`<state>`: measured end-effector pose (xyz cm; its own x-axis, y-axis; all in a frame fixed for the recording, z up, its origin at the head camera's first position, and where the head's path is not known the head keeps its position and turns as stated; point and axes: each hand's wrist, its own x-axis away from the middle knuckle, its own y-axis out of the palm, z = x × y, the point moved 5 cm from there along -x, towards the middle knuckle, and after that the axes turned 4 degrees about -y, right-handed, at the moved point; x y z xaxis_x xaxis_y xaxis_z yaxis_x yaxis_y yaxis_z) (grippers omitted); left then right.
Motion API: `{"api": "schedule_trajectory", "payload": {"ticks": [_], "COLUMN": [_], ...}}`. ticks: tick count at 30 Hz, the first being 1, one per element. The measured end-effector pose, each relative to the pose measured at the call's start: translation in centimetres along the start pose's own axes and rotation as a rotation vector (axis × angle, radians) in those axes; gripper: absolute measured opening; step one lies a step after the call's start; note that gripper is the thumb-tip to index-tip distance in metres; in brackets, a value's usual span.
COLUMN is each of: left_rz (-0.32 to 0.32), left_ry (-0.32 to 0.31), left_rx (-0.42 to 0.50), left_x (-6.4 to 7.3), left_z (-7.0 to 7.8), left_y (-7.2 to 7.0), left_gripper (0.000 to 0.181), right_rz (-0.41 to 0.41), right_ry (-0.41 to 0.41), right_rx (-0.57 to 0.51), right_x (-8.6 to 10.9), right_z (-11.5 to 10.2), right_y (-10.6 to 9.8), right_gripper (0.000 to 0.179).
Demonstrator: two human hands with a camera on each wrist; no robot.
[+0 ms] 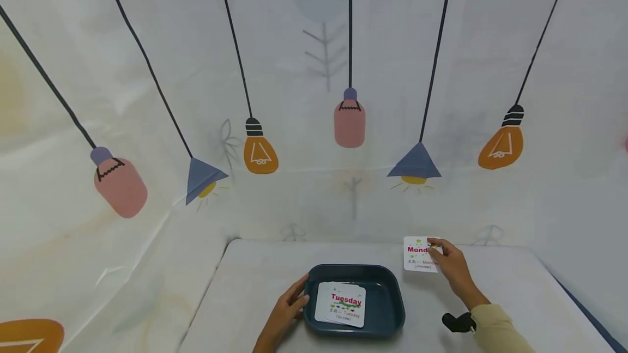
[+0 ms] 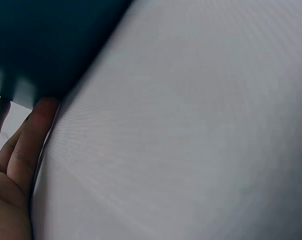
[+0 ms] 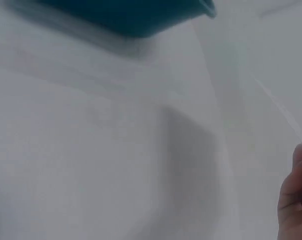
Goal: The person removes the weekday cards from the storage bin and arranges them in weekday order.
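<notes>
At the far left, one pale, creased sheet [image 1: 162, 266] is seen, on which seven flat lamps are printed; the first four are one orange bulb [image 1: 29, 334] cut off by the edge of view, one rounded pink lamp [image 1: 122, 189], one angular blue shade [image 1: 202, 178] and one whole orange bulb [image 1: 261, 157]. Just right of these, on one white, faintly textured surface [image 1: 245, 282], one left grip [image 1: 283, 309] is laid, spread and unclenched, against the left side of one tray [image 1: 382, 304], dark teal, smooth, rectangular with rounded corners. In its left half, one pile of at least two thin, round-cornered cards is held, the top one being a white Tuesday card [image 1: 348, 312]; the full count cannot be told. Above the tray, a second pink lamp [image 1: 350, 127] is printed, and further right a second blue shade [image 1: 414, 163]. Below that shade, one white, squarish Monday card [image 1: 416, 261] is held over the surface, beyond the tray's right end, its right edge pinched between thumb and fingers of one right grip [image 1: 453, 271]. One black rounded piece [image 1: 456, 323] is seen beside one cream cloth sleeve [image 1: 500, 331]; above, a last orange bulb [image 1: 501, 148] is printed
</notes>
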<state>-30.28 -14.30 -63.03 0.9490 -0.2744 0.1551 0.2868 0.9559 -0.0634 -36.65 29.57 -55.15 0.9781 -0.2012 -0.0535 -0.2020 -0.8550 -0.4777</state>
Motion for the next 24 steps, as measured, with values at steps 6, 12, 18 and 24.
{"api": "schedule_trajectory", "payload": {"ticks": [6,12,18,24], "left_rz": [-0.022,-0.048,-0.062,-0.052], "left_ry": [-0.003,-0.008,0.022,0.000], "left_rx": [0.013,0.032,0.023,0.020], "left_x": [-0.2,-0.2,-0.1,0.0], "left_z": [0.3,0.1,0.3,0.2], "left_y": [0.1,0.0,0.0,0.2], "left_gripper": [0.052,0.053,0.052,0.050], "right_rz": [-0.086,-0.183,-0.198,-0.169], "right_ry": [0.044,0.070,0.053,0.066], "right_rx": [0.007,0.061,0.061,0.087], "right_x": [-0.6,-1.0,-1.5,-1.8], "right_z": [1.0,1.5,2.4,3.9], "right_y": [0.1,0.7,1.2,1.6], "right_gripper": [0.049,0.054,0.053,0.051]}}
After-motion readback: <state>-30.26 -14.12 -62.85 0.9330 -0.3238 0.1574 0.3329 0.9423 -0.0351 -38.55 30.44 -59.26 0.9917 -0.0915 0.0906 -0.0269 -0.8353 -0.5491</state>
